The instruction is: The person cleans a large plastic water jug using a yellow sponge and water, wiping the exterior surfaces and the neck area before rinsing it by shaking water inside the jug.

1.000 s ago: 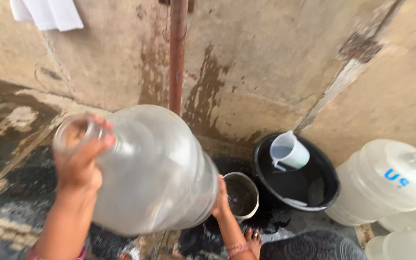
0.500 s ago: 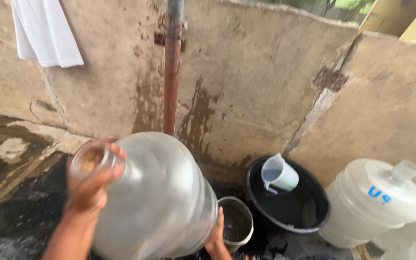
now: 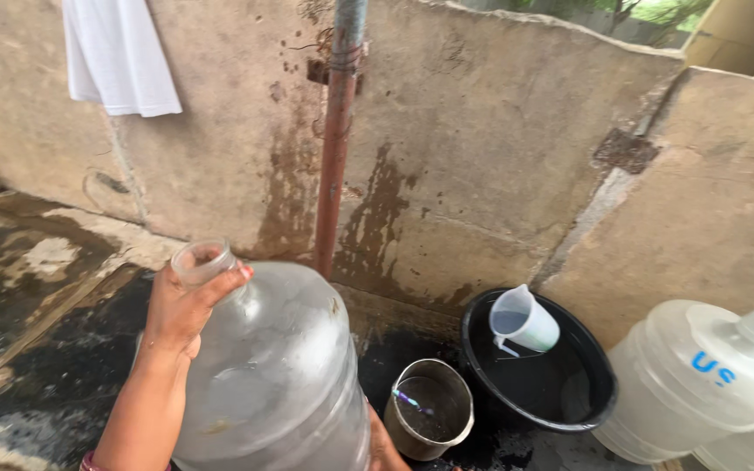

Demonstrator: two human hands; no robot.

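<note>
Big clear water jug [image 3: 281, 384] sits low-centre in view, tilted w/ its neck up toward 10 o'clock and its wide body running down to 5 o'clock, off the bottom edge. Left hand [image 3: 183, 305] is wrapped round the neck just under the open mouth, fingers curled over the top side, thumb side toward the shoulder of the jug — a firm clasp on the neck, so the jug's bulk hangs below and to the 4 o'clock of that hand. Right hand [image 3: 384, 449] only shows as a sliver at the bottom edge, pressed up against the jug's lower side near the base; can't tell how its fingers sit, most of it is hidden behind the jug. Just beside that hand, at 2 o'clock from it, a small metal pot [image 3: 429, 408] w/ dark water in it stands on the wet floor. Next over at 3 o'clock is a black basin [image 3: 586, 366], water inside, w/ a pale plastic measuring cup [image 3: 524, 321] leaning on its far rim. Further right, two more clear jugs [image 3: 700, 375] lie on their sides. Behind it all, a rusty pipe [image 3: 338, 139] runs up the stained concrete wall [image 3: 482, 131], and a white cloth [image 3: 119, 52] hangs at 11 o'clock.
</note>
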